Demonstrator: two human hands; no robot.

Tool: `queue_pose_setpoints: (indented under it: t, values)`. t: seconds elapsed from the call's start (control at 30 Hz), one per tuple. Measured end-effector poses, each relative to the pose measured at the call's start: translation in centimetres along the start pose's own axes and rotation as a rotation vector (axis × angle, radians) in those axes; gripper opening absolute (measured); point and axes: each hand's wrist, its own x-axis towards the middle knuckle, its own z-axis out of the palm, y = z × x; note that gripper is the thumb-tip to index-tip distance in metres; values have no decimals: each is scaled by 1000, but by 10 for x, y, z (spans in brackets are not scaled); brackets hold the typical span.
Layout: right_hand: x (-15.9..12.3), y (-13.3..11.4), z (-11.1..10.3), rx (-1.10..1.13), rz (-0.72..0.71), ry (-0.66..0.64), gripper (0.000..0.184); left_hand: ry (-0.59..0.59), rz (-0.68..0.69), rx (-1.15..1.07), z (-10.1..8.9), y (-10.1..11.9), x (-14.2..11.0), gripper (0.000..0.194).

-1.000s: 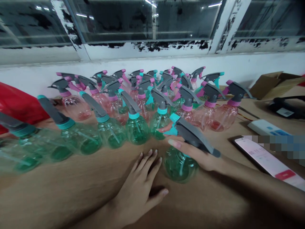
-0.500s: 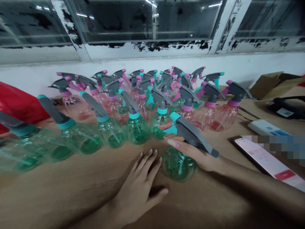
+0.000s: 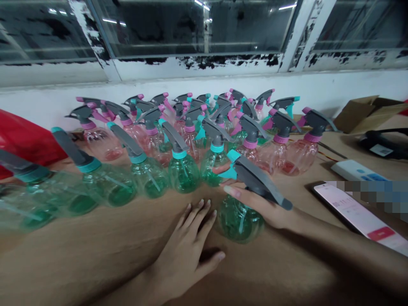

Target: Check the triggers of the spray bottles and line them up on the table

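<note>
My right hand (image 3: 266, 208) is wrapped round the neck of a green spray bottle (image 3: 240, 221) with a grey and turquoise trigger head. Its fingers pass behind the neck, by the turquoise trigger, and are partly hidden. The bottle stands upright or nearly so on the wooden table (image 3: 105, 259). My left hand (image 3: 188, 246) lies flat on the tabletop just left of this bottle, fingers stretched out, holding nothing. Beyond it stands a row of green spray bottles, the closest being a round green bottle (image 3: 184, 174) with a turquoise collar.
Pink spray bottles (image 3: 299, 155) and more green ones crowd the table toward the wall. At right lie a phone (image 3: 360, 212), a white box (image 3: 358, 170), a black device (image 3: 387, 144) and an open carton (image 3: 361, 114). Red material (image 3: 27, 138) sits at far left.
The held spray bottle and my right hand have shifted very slightly left since one second ago. My left hand and the other bottles stay where they were.
</note>
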Motion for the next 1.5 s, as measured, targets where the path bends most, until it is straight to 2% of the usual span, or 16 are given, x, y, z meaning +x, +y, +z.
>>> queue_pose_setpoints:
  t: [0.27,0.47,0.7,0.9,1.27,1.5]
  values:
    - [0,1,0,-28,-31,1,29,1,-7,-12,1,0,0,67]
    - [0,0,-4,-145,-65,14,14,-12,-13,-21,-1,0,0,67]
    - [-1,12,-4,-93,-56,-19,18,-6,-9,-9,1,0,-1,67]
    - [0,9,0,-17,-38,5,33,-22,-23,-27,0,0,-1,67]
    - [-1,7,1,-136,-55,36,34,-26,-13,-28,0,0,0,67]
    - [-1,6,1,-96,-33,22,35,-14,-16,-12,0,0,-1,66]
